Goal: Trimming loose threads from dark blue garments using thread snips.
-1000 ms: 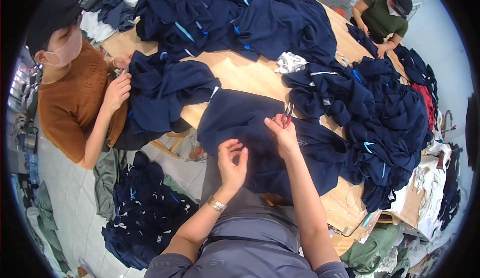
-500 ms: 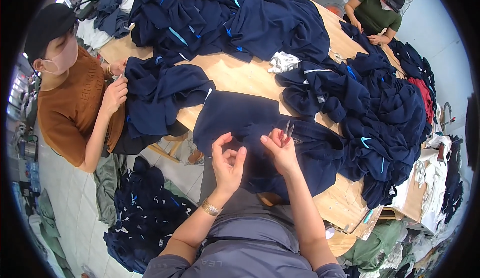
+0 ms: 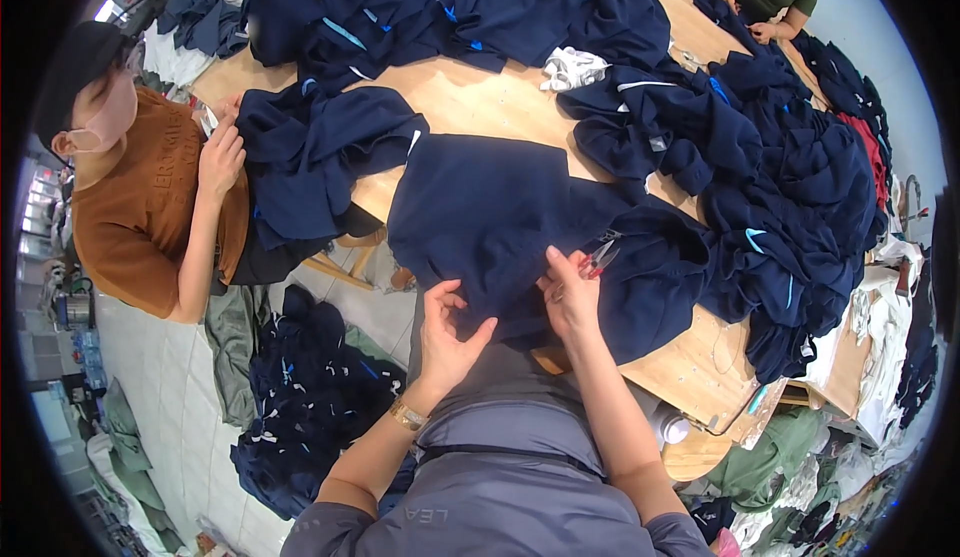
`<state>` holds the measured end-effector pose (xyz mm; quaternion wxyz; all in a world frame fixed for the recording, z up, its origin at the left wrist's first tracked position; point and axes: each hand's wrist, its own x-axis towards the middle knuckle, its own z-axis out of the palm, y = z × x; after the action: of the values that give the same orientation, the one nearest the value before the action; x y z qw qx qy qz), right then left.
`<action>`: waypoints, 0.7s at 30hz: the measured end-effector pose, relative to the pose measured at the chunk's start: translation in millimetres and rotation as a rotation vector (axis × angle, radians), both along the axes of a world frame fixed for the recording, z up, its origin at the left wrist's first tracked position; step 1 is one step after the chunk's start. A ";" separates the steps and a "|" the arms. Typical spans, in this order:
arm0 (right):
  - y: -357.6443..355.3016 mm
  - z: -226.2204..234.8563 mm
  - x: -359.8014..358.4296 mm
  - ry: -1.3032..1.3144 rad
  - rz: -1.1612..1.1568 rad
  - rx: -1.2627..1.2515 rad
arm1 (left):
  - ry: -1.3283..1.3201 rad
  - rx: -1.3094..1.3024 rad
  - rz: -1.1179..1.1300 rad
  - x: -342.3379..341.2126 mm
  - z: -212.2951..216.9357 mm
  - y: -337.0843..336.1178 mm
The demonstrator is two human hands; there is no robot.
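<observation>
A navy garment [image 3: 480,192] lies spread over the table's near edge, one broad panel flat and the rest bunched to the right. My left hand [image 3: 448,342] is over its near edge with thumb and fingers apart and nothing visible between them; whether it touches the cloth I cannot tell. My right hand [image 3: 572,302] is closed around small red-handled thread snips [image 3: 602,257], whose metal blades point up and to the right. Its thumb and forefinger are over the garment's middle; whether they also pinch cloth is unclear.
Heaps of navy garments [image 3: 790,177] cover the wooden table [image 3: 470,97] at right and back, beside a white cloth bundle [image 3: 573,69]. At left a person in a brown shirt [image 3: 150,207] handles navy cloth; another person works at far right. Navy garments [image 3: 310,397] lie piled below left.
Both my hands have come down and slightly apart, the right one carrying the snips a little rightward. The view has tilted, so the table appears higher. The left person's hands have shifted slightly.
</observation>
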<state>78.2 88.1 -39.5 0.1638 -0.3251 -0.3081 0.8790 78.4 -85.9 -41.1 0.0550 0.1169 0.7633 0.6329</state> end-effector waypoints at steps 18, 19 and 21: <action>9.9 -1.6 7.4 -0.009 0.025 0.243 | -0.294 0.174 0.074 -7.3 -9.3 -6.7; 11.1 0.1 9.0 -0.023 0.068 0.292 | -0.294 0.172 0.074 -7.3 -11.3 -6.8; 13.7 6.9 13.2 -0.040 0.104 0.345 | -0.296 0.174 0.065 -7.6 -14.6 -7.3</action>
<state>91.5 101.8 -32.6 0.1652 -0.2931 -0.4739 0.8138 70.9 -93.2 -55.7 0.1356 0.0021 0.6927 0.7083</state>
